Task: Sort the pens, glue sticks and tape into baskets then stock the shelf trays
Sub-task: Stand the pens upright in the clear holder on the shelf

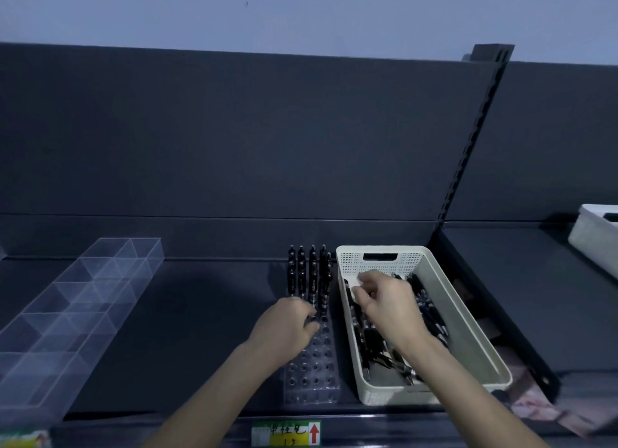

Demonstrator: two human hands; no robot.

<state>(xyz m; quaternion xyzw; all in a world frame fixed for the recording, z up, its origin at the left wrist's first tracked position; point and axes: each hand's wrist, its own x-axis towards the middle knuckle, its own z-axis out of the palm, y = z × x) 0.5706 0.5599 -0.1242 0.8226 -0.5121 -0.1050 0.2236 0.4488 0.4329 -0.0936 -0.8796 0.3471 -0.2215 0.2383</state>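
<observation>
- Two curled hands, grips unreadable: left hand (287, 327) on clear rack (311, 377), right hand (384, 302) inside white basket (475, 340).
- Loose pens (431, 313) lie in basket, right of rack.
- Upright pens (309, 273) fill rack's far end.

A cream perforated basket (411, 262) sits lengthwise on the dark shelf (200, 313), with loose black pens (431, 313) heaped flat inside it. Just left of it lies a clear holder tray (311, 380) with rows of round holes. Upright pens (309, 273) fill its far rows, and the near rows show bare holes. A clear divided tray (67, 313) lies well apart, farther left.
</observation>
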